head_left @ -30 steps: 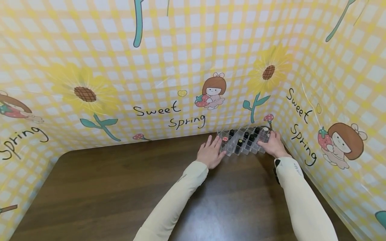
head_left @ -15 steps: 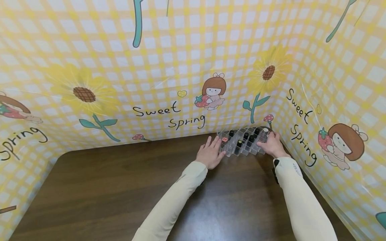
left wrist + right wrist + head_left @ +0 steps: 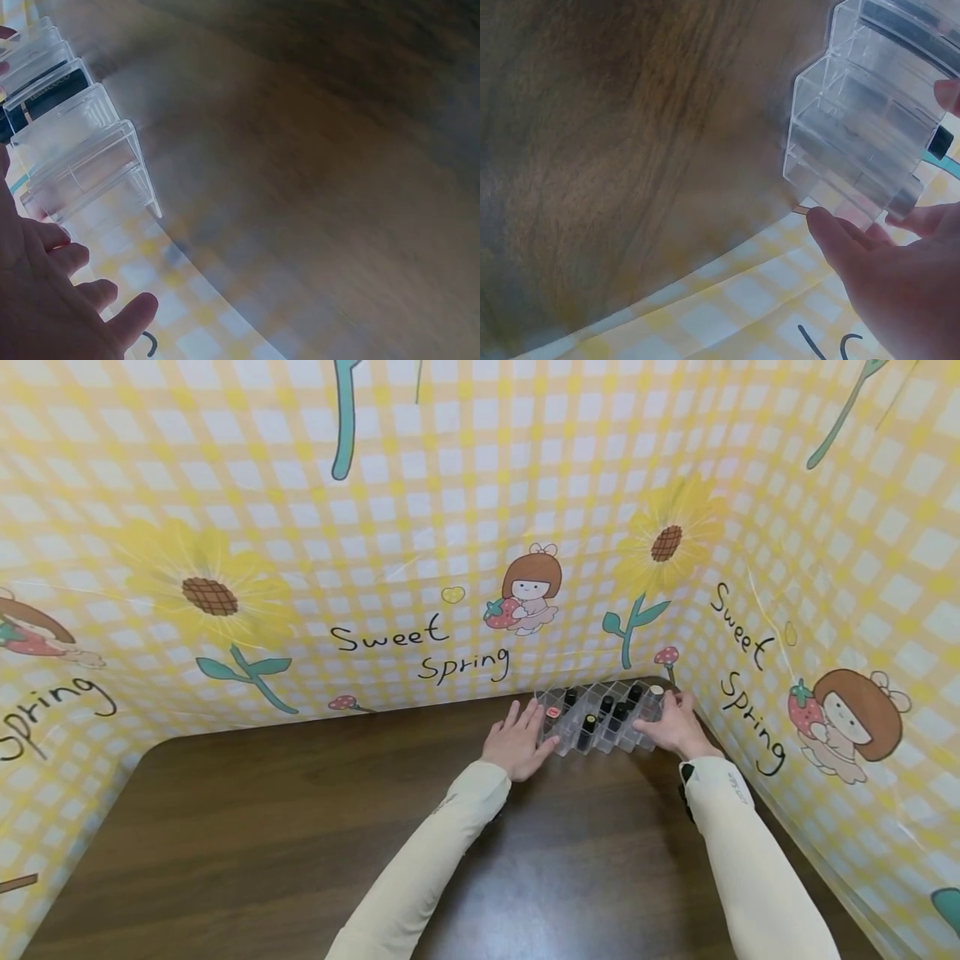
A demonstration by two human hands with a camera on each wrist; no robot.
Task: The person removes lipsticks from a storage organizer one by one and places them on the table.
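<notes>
A clear plastic lipstick organizer (image 3: pixel 604 745) with slanted compartments stands at the back right of the table. Several dark tubes (image 3: pixel 587 735) sit in it, along with a red-topped tube (image 3: pixel 552 712) and a pale-topped one (image 3: pixel 656 691). My left hand (image 3: pixel 513 746) rests against its left end, fingers spread and fairly straight. At the opposite end my right hand (image 3: pixel 677 727) holds the organizer, thumb on the front and fingers round the side. The right wrist view shows that hand (image 3: pixel 900 262) at the organizer's edge; part of the grip is hidden.
A yellow checked cloth (image 3: pixel 405 552) with printed flowers and lettering rises behind the brown wooden table (image 3: pixel 300 810). It also closes in the right side, close to my right hand and forearm, and the left side.
The organizer has shifted slightly left and towards me, and both hands have moved along with it. The tubes keep their places inside.
</notes>
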